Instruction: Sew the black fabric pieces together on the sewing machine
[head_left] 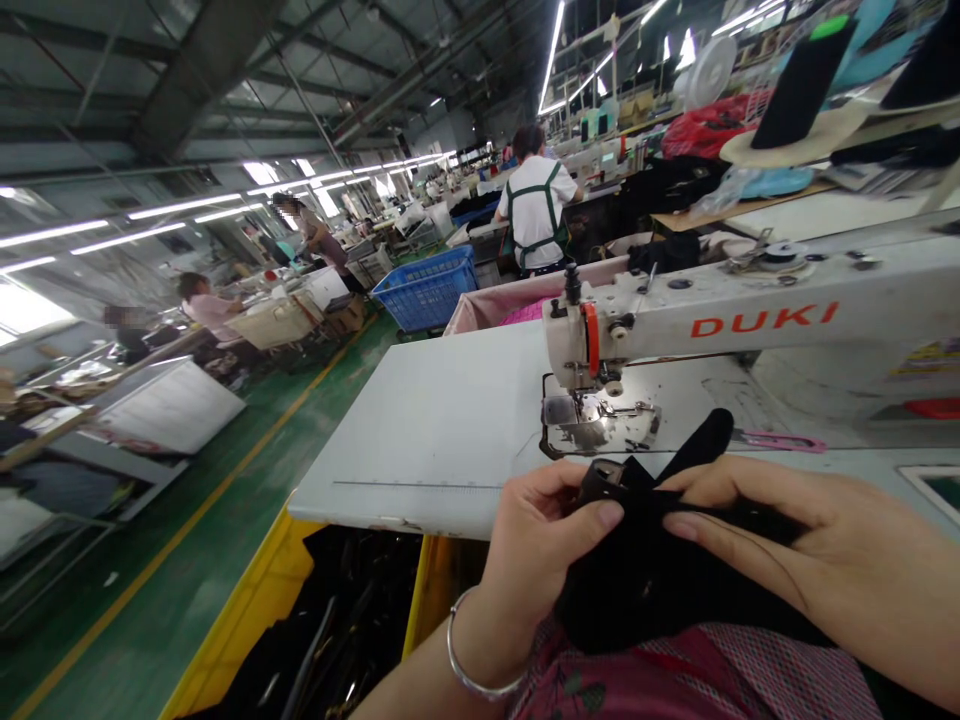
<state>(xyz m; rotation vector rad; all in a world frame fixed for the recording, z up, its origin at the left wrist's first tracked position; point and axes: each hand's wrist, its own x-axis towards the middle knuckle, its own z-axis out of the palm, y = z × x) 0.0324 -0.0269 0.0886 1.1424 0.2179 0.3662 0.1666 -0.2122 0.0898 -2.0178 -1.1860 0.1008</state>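
A black fabric piece (637, 580) hangs between my two hands, over my lap and in front of the sewing machine table. My left hand (536, 550) pinches its upper left edge between thumb and fingers, beside a small dark rolled part with a shiny end. On the other side my right hand (787, 540) is closed on the fabric's upper right edge. A black flap sticks up between the hands toward the machine. The sewing machine (697, 320), lettered DUKI, stands just beyond, its needle area apart from the fabric.
Pink-handled thread snips (780, 441) lie on the white machine table (435, 420), right of the needle plate. Below the table's left edge is a yellow crate (247, 600) of black pieces. A blue basket (427, 290) and several people at work are farther off. A black thread cone (799, 90) stands upper right.
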